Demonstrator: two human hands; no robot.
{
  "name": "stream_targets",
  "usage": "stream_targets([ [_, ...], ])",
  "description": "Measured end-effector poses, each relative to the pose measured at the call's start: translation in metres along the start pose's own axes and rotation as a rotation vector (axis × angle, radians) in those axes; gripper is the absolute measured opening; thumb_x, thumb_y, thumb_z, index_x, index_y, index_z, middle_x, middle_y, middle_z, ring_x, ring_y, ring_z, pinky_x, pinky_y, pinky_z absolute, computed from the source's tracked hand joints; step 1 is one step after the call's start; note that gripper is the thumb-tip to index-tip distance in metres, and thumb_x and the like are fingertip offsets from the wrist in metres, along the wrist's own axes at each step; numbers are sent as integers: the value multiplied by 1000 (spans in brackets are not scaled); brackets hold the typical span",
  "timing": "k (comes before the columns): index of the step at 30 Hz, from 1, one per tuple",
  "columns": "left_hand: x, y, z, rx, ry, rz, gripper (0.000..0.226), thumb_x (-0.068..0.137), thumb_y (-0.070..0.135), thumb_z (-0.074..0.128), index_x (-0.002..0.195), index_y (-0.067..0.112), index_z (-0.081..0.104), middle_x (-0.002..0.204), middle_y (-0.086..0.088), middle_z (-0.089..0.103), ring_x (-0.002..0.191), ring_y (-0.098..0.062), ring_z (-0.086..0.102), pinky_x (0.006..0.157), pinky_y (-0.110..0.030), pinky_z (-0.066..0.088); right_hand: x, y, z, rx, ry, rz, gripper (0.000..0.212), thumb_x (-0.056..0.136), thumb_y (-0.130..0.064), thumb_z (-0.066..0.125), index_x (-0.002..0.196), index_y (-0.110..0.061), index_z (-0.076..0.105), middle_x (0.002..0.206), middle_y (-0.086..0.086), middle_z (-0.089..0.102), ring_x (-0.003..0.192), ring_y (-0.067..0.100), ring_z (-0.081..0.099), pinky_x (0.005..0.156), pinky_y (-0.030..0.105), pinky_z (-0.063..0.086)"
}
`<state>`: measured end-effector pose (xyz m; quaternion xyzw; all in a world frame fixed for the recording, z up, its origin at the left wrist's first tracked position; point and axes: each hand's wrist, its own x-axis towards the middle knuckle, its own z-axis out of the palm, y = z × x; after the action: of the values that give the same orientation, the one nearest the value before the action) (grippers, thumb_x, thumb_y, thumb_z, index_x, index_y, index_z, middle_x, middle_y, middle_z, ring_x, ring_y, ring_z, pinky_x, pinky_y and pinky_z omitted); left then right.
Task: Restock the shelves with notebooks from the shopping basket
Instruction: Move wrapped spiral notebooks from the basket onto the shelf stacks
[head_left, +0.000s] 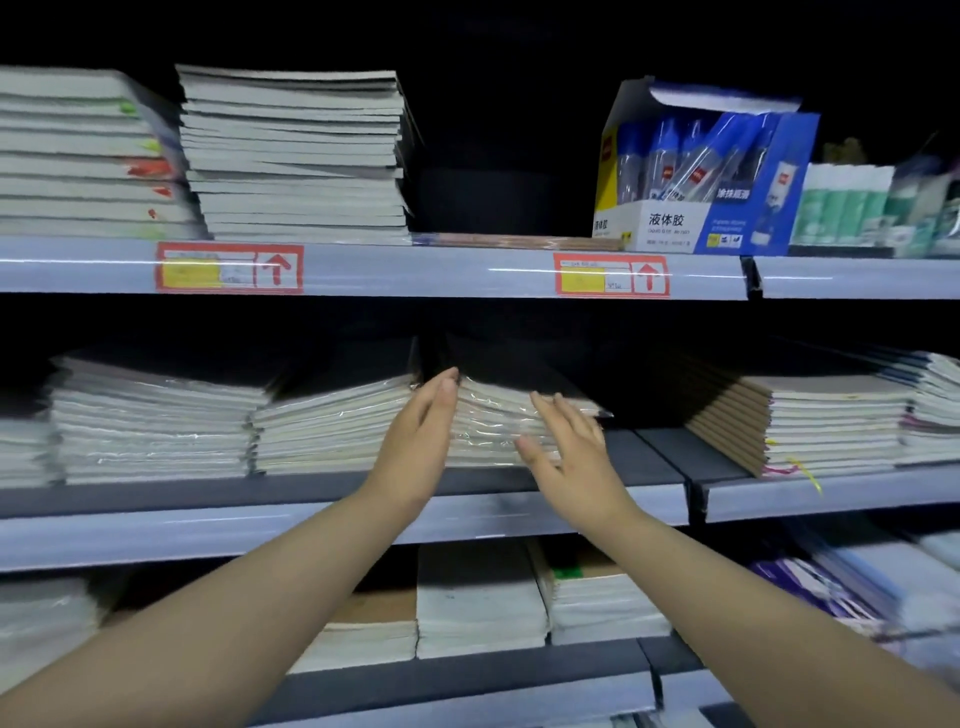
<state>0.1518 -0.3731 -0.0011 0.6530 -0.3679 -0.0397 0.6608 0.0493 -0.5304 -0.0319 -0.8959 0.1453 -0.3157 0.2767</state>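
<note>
Both forearms reach in from the bottom edge, up to the middle shelf (649, 467). My left hand (415, 441) is flat, fingers straight and together, edge-on against the left side of the wrapped notebook stack (488, 421). My right hand (571, 457) has its fingers straight and slightly spread, laid over the stack's front right corner. Neither hand grips anything. The notebooks sit on the middle shelf between my palms – shiny plastic wrap, dark cover on top, the pile slightly skewed.

Just left of it, touching or nearly so (hard to tell), is another wrapped stack (332, 426). Well to the right is a kraft-cover stack (810, 421), angled, with bare shelf between.

Top shelf (415, 270): two tall notebook piles at left (296, 156), a thin flat pile (519, 241) in the gap, and a blue-and-white glue box (701, 171) at right. Red-framed price tags (228, 267) are on the rail.

Bottom shelf – more stacks (478, 597), blurred at the edges.
</note>
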Motion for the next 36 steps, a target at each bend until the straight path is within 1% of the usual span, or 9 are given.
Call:
stream_targets([
  [1, -4, 1, -2, -15, -15, -23, 44, 98, 57, 29, 134, 42, 48, 138, 18, 50, 122, 2, 48, 97, -15, 37, -6, -4, 1, 28, -4, 23, 72, 85, -70, 33, 150, -41, 23, 161, -9, 12, 146, 8, 1, 114, 30, 6],
  [3, -13, 3, -5, -49, -62, -80, 58, 89, 69, 23, 137, 43, 42, 140, 18, 46, 119, 6, 46, 92, -13, 31, -19, -10, 2, 75, -14, 57, 79, 79, -75, 27, 150, -43, 21, 161, -11, 11, 147, 7, -1, 115, 31, 5],
  [5, -23, 0, -7, -71, -98, -135, 82, 73, 78, 21, 144, 38, 35, 146, 15, 41, 131, -3, 40, 104, -22, 24, -32, -14, 2, 119, -26, 80, 76, 82, -74, 28, 150, -44, 18, 161, -13, 10, 147, 6, -2, 117, 32, 4],
  [7, -38, -6, -7, -74, -116, -200, 91, 71, 81, 19, 149, 34, 29, 152, 13, 36, 139, -5, 32, 113, -29, 17, -47, -16, 2, 174, -47, 115, 67, 89, -66, 33, 151, -45, 17, 161, -15, 10, 147, 5, -1, 120, 36, 7],
  [11, -74, -17, -1, -187, -57, -329, 70, 94, 66, 11, 151, 29, 27, 155, 6, 32, 144, -11, 26, 121, -38, 7, -87, -11, 3, 112, -109, 105, 62, 96, -56, 36, 152, -40, 16, 160, -14, 14, 148, 6, 3, 121, 35, 11],
  [14, -92, -16, -4, -255, -27, -431, 72, 93, 69, 11, 152, 29, 24, 156, 5, 30, 147, -16, 21, 122, -45, 5, -105, -9, -1, 91, -138, 95, 62, 95, -57, 36, 152, -40, 16, 159, -12, 18, 147, 9, 9, 120, 37, 15],
  [21, -152, -11, 1, -344, 80, -511, 72, 98, 63, 10, 154, 19, 20, 157, -4, 30, 146, -19, 24, 120, -42, 9, -158, -6, -13, 168, -245, 115, 64, 96, -56, 38, 153, -36, 16, 157, -11, 23, 142, 10, 25, 106, 24, 24],
  [32, -259, -24, 15, -248, 92, -667, 73, 97, 65, 10, 153, 20, 24, 155, -2, 34, 145, -17, 27, 118, -42, 11, -251, 10, -15, 214, -419, 248, 84, 80, -77, 35, 151, -43, 6, 157, -7, 26, 142, 18, 29, 107, 35, 34],
  [36, -287, -32, 8, -219, 87, -684, 75, 97, 65, 9, 154, 18, 19, 157, -3, 31, 146, -18, 24, 118, -41, 12, -272, 15, -8, 174, -465, 264, 77, 88, -69, 39, 152, -43, 3, 156, -6, 28, 138, 19, 36, 102, 37, 39],
])
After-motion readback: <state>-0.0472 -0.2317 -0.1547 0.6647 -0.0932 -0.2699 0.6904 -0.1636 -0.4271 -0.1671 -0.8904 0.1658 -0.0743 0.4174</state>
